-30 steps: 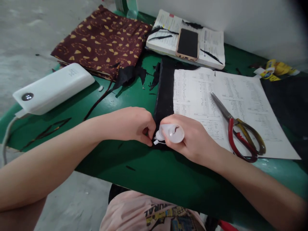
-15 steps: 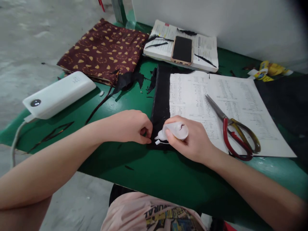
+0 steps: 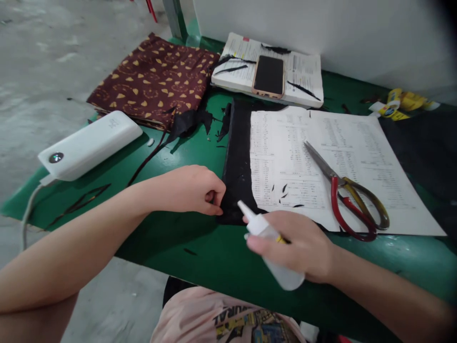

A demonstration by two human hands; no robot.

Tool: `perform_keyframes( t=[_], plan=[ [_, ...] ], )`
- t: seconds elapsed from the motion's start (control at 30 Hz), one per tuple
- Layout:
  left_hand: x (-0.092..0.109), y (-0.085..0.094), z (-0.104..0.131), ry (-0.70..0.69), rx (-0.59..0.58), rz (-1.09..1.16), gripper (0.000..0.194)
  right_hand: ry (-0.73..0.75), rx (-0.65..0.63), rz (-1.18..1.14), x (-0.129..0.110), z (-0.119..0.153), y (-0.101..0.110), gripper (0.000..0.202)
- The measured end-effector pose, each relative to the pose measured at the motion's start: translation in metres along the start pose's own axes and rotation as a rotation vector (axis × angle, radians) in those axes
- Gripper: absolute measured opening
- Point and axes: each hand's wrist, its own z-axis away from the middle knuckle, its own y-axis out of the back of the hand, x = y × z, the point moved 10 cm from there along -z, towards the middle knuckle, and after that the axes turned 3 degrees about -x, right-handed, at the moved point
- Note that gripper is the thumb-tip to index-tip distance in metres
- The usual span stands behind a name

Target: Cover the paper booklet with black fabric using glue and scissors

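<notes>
My right hand [image 3: 298, 245] is wrapped round a small translucent glue bottle [image 3: 282, 271] with a white pointed nozzle. The bottle leans with its tip up and to the left, just above the black cloth [image 3: 238, 164]. My left hand [image 3: 194, 190] is closed, thumb and fingers pinching at the front left corner of that cloth; the exact grip is partly hidden. A printed white sheet [image 3: 285, 162] lies over the cloth, its left strip exposed. Black slivers are scattered on the paper near my right hand.
Red-handled scissors [image 3: 342, 190] rest on the sheet. A white power bank [image 3: 91, 145] with a cable stands left, before a brown patterned cloth [image 3: 157, 78]. Behind, a phone [image 3: 269, 76] lies on an open book [image 3: 303, 71]. Yellow wrapping [image 3: 400, 102] sits at the right.
My right hand has drawn the glue bottle back from the cloth's front left corner, toward me and to the right, turning its nozzle upward. My left hand stays at the corner.
</notes>
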Motion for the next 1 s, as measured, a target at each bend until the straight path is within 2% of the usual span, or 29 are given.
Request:
perform_keyframes(
  t=[0.07,0.13,0.3,0.7,0.83,1.0],
  plan=[
    [0.001,0.0,-0.001,-0.001,-0.012,0.003,0.017,0.138,0.013,0.047,-0.018,0.002,0.001,0.036],
    [0.002,0.001,0.0,-0.004,-0.025,0.016,0.017,0.178,-0.002,0.083,-0.024,0.0,-0.002,0.033],
    [0.003,0.0,0.0,-0.002,-0.053,0.045,0.019,0.139,-0.052,0.135,-0.022,-0.004,-0.013,0.034],
    [0.0,-0.001,0.001,0.06,0.037,-0.079,0.024,0.082,-0.074,0.096,-0.016,-0.004,-0.016,0.036],
    [-0.007,0.002,0.003,0.119,0.054,-0.089,0.035,0.062,-0.087,0.112,-0.014,-0.005,-0.018,0.039],
    [-0.015,0.003,0.003,0.182,0.012,-0.087,0.04,0.043,-0.117,0.124,-0.011,-0.004,-0.024,0.041]
  ],
)
